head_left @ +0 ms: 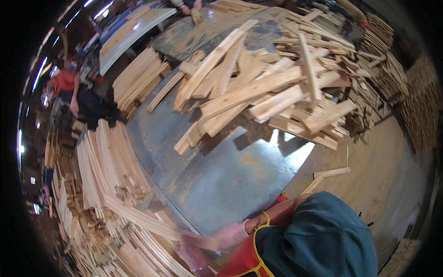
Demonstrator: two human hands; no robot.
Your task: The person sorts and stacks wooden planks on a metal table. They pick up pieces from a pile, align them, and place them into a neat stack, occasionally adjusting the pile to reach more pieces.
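A long pale wooden slat [143,221] slants over the stacked boards at the lower left, its near end by my hands. My left hand [190,255], in a pinkish glove, is closed round the slat close to that end. Beside it, my right hand [230,235], gloved alike, reaches across from the right to the slat's near end. Motion smears its fingers, so their grip is unclear. Ahead of my hands lies a metal-topped table [217,184], with a big jumbled heap of wooden pieces [258,87] on its far part.
Stacked boards [108,157] stand along the table's left edge, with more slats [152,254] below them. Another neat stack [138,74] lies farther back. A person in a red top [64,83] is at the left; another person's hands [191,8] show at the far end.
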